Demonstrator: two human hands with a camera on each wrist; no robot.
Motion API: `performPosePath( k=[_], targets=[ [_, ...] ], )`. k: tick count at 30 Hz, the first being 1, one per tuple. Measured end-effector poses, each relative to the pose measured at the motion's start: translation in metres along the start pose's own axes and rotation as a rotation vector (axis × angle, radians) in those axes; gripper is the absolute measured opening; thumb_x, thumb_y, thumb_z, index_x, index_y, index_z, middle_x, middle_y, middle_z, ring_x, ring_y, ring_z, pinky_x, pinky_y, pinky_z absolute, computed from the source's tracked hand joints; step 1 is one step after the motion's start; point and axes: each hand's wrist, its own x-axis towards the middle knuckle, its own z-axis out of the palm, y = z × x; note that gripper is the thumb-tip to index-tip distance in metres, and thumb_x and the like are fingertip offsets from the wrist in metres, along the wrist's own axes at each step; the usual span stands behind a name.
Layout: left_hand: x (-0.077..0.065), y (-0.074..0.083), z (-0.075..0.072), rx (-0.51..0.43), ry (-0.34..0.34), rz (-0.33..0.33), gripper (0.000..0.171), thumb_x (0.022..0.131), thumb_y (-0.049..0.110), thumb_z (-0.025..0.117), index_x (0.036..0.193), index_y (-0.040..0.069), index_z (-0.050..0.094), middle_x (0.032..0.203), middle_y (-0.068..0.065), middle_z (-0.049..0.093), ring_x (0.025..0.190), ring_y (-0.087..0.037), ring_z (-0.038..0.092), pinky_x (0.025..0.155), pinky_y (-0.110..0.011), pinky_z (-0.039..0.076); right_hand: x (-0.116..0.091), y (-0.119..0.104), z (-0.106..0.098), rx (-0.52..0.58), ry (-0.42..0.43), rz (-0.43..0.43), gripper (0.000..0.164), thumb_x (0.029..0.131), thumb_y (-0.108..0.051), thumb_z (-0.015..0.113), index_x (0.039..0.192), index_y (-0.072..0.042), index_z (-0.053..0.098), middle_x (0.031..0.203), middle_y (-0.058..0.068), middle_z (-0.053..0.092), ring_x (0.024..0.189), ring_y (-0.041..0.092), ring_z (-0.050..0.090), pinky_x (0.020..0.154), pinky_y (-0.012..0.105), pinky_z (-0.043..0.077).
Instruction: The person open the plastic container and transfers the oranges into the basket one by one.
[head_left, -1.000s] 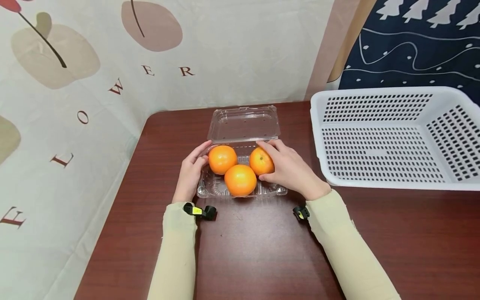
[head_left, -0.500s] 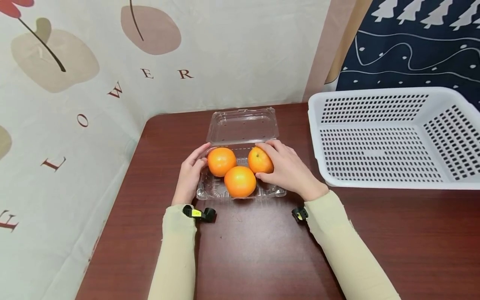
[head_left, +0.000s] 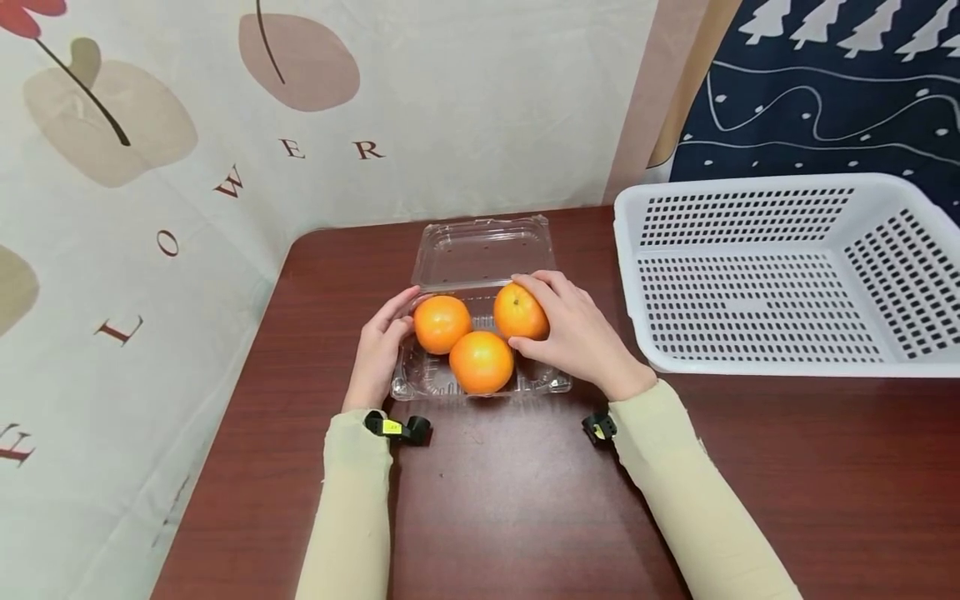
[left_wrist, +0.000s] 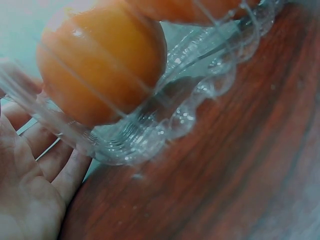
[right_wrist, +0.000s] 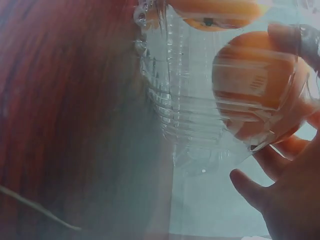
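In the head view, a clear plastic clamshell box (head_left: 431,377) lies with its lid (head_left: 483,254) folded back. It contains an orange (head_left: 442,325) at the left, another orange (head_left: 482,362) at the front and a third orange (head_left: 517,312) at the right. My right hand (head_left: 581,337) grips the right orange, thumb on its near side and fingers over its far side. My left hand (head_left: 378,350) rests against the box's left wall; the left wrist view shows its fingers (left_wrist: 52,155) fairly straight along the outside. The right orange's underside is hidden in the head view.
A white perforated basket (head_left: 750,367) stands to the right on the brown table (head_left: 510,500). Behind the table hang a printed light cloth (head_left: 480,108) and a dark blue cloth (head_left: 810,108). Small black wrist cameras sit at both cuffs.
The right hand and the right orange have shifted slightly up and away in the head view. The left hand and the other two oranges stay in place. The view has tilted a little.
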Motion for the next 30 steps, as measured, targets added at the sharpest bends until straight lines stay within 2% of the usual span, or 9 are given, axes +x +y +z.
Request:
performPosePath(
  k=[4,10,15,22,30],
  targets=[
    [0.003,-0.007,-0.003,0.003,0.006,0.000,0.040,0.092,0.003,0.039,0.131,0.012,0.046,0.127,-0.006,0.050,0.116,-0.018,0.046,0.093,-0.029,0.040,0.001,-0.001,-0.001,0.022,0.010,0.025,0.073,0.070,-0.045,0.068,0.133,-0.024,0.039,0.124,0.003,0.040,0.105,0.020,0.042,0.091,0.042,0.033],
    [-0.001,0.002,-0.001,0.005,0.005,-0.003,0.041,0.091,0.003,0.039,0.132,0.008,0.044,0.127,-0.008,0.050,0.115,-0.017,0.047,0.093,-0.031,0.039,0.001,-0.003,-0.006,0.081,0.018,0.068,0.073,0.070,-0.045,0.069,0.134,-0.025,0.038,0.126,0.001,0.038,0.104,0.020,0.044,0.083,0.040,0.041],
    [0.002,-0.003,-0.002,0.001,0.008,-0.009,0.040,0.092,0.004,0.040,0.130,0.013,0.047,0.126,-0.005,0.052,0.114,-0.016,0.047,0.093,-0.030,0.039,0.001,-0.003,-0.008,0.129,0.023,0.078,0.072,0.071,-0.046,0.068,0.134,-0.028,0.036,0.126,-0.002,0.037,0.099,0.016,0.048,0.080,0.038,0.044],
    [0.005,-0.016,-0.006,0.030,0.007,0.003,0.037,0.093,0.009,0.040,0.126,0.021,0.052,0.124,0.000,0.053,0.114,-0.014,0.048,0.094,-0.031,0.039,-0.001,-0.005,-0.010,0.173,0.011,0.100,0.071,0.072,-0.050,0.065,0.134,-0.031,0.035,0.127,-0.006,0.035,0.093,0.014,0.050,0.078,0.036,0.045],
    [0.004,-0.017,-0.007,0.048,0.009,0.014,0.036,0.093,0.010,0.040,0.126,0.022,0.053,0.124,0.001,0.053,0.114,-0.013,0.047,0.094,-0.030,0.039,-0.002,-0.007,-0.015,0.204,0.025,0.103,0.071,0.072,-0.050,0.065,0.133,-0.032,0.036,0.128,-0.005,0.034,0.096,0.015,0.049,0.079,0.037,0.044]
  ],
)
